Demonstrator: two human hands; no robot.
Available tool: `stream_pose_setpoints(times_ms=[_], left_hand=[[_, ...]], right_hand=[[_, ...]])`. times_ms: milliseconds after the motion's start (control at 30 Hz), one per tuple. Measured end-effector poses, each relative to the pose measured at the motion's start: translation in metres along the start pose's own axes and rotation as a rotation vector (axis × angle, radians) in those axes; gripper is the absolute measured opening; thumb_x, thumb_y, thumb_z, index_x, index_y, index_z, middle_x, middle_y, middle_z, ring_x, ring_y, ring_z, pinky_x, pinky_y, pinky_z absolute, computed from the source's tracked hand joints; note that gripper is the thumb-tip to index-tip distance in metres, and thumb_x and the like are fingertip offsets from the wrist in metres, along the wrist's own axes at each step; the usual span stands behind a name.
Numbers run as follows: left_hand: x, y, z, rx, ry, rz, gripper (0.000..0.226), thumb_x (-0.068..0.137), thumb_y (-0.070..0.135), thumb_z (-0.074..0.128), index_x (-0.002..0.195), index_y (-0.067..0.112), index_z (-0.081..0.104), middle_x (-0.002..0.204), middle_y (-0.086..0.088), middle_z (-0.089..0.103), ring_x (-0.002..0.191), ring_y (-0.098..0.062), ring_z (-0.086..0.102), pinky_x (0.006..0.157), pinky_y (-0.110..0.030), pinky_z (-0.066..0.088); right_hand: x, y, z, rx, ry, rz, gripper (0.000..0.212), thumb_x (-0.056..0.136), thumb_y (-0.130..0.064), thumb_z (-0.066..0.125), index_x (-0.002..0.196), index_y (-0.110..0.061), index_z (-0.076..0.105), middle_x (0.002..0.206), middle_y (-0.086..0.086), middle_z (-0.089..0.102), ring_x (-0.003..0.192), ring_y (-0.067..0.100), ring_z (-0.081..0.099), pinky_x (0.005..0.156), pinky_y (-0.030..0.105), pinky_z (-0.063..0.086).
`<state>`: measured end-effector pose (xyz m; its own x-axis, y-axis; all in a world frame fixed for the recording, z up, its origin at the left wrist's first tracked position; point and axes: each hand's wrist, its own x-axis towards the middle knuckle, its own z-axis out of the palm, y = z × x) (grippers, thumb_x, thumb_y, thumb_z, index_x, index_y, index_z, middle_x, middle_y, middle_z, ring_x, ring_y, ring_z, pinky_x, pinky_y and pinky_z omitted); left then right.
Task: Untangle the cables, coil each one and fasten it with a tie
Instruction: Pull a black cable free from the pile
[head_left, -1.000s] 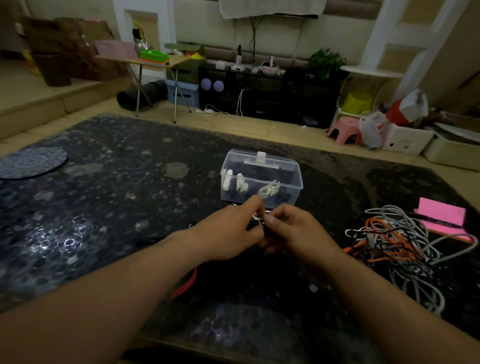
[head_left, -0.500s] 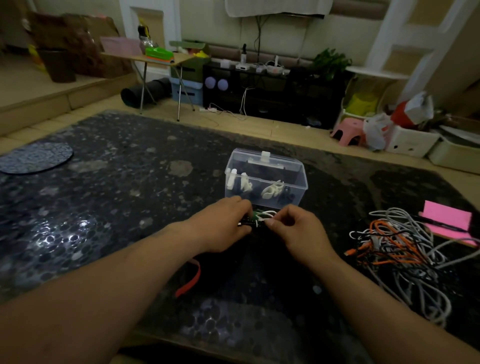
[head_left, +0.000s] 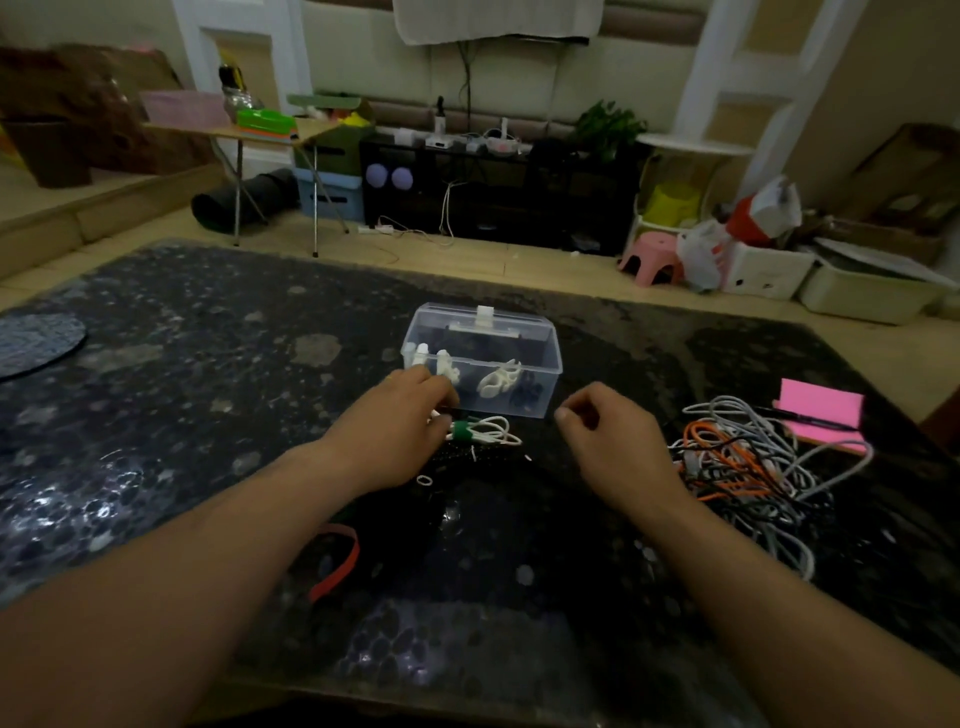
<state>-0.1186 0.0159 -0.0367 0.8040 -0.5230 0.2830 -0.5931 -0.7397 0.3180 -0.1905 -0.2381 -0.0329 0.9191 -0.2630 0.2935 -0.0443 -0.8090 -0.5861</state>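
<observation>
On the dark speckled table (head_left: 182, 364), a coiled white cable (head_left: 491, 432) lies just in front of a clear plastic box (head_left: 543, 353), bound near its left end by a green tie (head_left: 460, 431). The left hand (head_left: 395, 431) reaches over that end, fingers curled down and pinching the coil beside the tie (the fingertips themselves are mostly hidden). The right hand (head_left: 615, 441) hovers a little apart to the right of the coil, fingers loosely curled with nothing in them. Further right sits a tangle of grey, orange and black cables (head_left: 743, 462), near a pink notepad (head_left: 821, 408). A red strap (head_left: 340, 564) lies under the left forearm.
</observation>
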Motion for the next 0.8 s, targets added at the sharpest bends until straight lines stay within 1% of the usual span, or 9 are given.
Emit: stream_pose_setpoints(times_ms=[100, 167, 267, 367, 500, 533, 600, 700, 800], left_hand=[[0.005, 0.000, -0.017, -0.004, -0.023, -0.051, 0.013, 0.097, 0.016, 0.060, 0.100, 0.025, 0.070, 0.104, 0.001, 0.067, 0.101, -0.023, 0.064, 0.087, -0.042, 0.055], [0.004, 0.002, -0.029, -0.016, -0.105, -0.088, 0.016, 0.096, 0.016, 0.061, 0.095, 0.028, 0.071, 0.100, 0.005, 0.069, 0.096, -0.019, 0.066, 0.085, -0.039, 0.056], [-0.004, 0.011, -0.035, 0.010, -0.339, -0.026, 0.016, 0.094, 0.021, 0.067, 0.104, 0.029, 0.078, 0.106, 0.010, 0.072, 0.097, -0.011, 0.065, 0.090, -0.032, 0.054], [-0.015, 0.016, -0.025, 0.097, -0.527, 0.023, 0.021, 0.093, 0.030, 0.068, 0.112, 0.035, 0.076, 0.111, 0.013, 0.068, 0.098, -0.010, 0.063, 0.092, -0.033, 0.054], [-0.023, 0.008, -0.017, 0.170, -0.507, 0.002, 0.024, 0.089, 0.031, 0.067, 0.112, 0.038, 0.071, 0.113, 0.012, 0.067, 0.100, -0.014, 0.065, 0.090, -0.039, 0.056], [-0.025, 0.006, -0.019, 0.181, -0.503, -0.006, 0.023, 0.087, 0.031, 0.067, 0.109, 0.038, 0.071, 0.111, 0.012, 0.067, 0.098, -0.015, 0.065, 0.088, -0.039, 0.056], [-0.029, 0.001, -0.022, 0.189, -0.510, -0.019, 0.017, 0.083, 0.030, 0.065, 0.097, 0.037, 0.070, 0.104, 0.013, 0.065, 0.093, -0.014, 0.064, 0.085, -0.038, 0.056], [-0.033, -0.003, -0.028, 0.225, -0.537, -0.059, 0.006, 0.076, 0.034, 0.056, 0.075, 0.040, 0.058, 0.090, 0.014, 0.062, 0.084, -0.014, 0.061, 0.079, -0.037, 0.055], [-0.035, -0.007, -0.032, 0.255, -0.546, -0.090, 0.015, 0.082, 0.030, 0.059, 0.070, 0.037, 0.055, 0.084, 0.014, 0.060, 0.081, -0.016, 0.061, 0.077, -0.039, 0.056]], right_hand=[[0.000, 0.010, -0.022, 0.005, 0.015, 0.018, 0.009, 0.100, -0.031, 0.068, 0.093, -0.027, 0.070, 0.088, -0.010, 0.070, 0.084, 0.010, 0.064, 0.077, 0.029, 0.045], [-0.003, 0.017, -0.030, -0.008, 0.013, 0.021, 0.009, 0.100, -0.031, 0.067, 0.091, -0.028, 0.069, 0.088, -0.011, 0.070, 0.084, 0.010, 0.064, 0.077, 0.029, 0.044], [-0.011, 0.025, -0.036, -0.034, -0.010, 0.001, 0.009, 0.098, -0.029, 0.068, 0.089, -0.029, 0.069, 0.084, -0.014, 0.069, 0.082, 0.009, 0.065, 0.076, 0.029, 0.044], [-0.018, 0.027, -0.038, -0.065, -0.045, -0.035, 0.010, 0.098, -0.030, 0.069, 0.088, -0.033, 0.068, 0.082, -0.017, 0.068, 0.078, 0.001, 0.063, 0.073, 0.028, 0.044], [-0.020, 0.022, -0.040, -0.075, -0.089, -0.079, 0.011, 0.099, -0.032, 0.068, 0.089, -0.036, 0.066, 0.083, -0.017, 0.066, 0.078, -0.008, 0.058, 0.065, 0.019, 0.041], [-0.020, 0.020, -0.040, -0.077, -0.094, -0.088, 0.010, 0.099, -0.033, 0.068, 0.090, -0.036, 0.067, 0.083, -0.017, 0.066, 0.078, -0.008, 0.058, 0.065, 0.021, 0.041], [-0.021, 0.018, -0.039, -0.082, -0.106, -0.099, 0.009, 0.099, -0.033, 0.068, 0.090, -0.034, 0.068, 0.083, -0.015, 0.068, 0.078, -0.004, 0.059, 0.069, 0.028, 0.044], [-0.021, 0.016, -0.039, -0.099, -0.127, -0.104, 0.009, 0.099, -0.035, 0.067, 0.090, -0.033, 0.068, 0.085, -0.014, 0.069, 0.080, 0.004, 0.064, 0.072, 0.032, 0.049], [-0.022, 0.016, -0.043, -0.099, -0.141, -0.112, 0.009, 0.100, -0.035, 0.067, 0.091, -0.034, 0.068, 0.086, -0.014, 0.069, 0.079, 0.000, 0.062, 0.068, 0.029, 0.046]])
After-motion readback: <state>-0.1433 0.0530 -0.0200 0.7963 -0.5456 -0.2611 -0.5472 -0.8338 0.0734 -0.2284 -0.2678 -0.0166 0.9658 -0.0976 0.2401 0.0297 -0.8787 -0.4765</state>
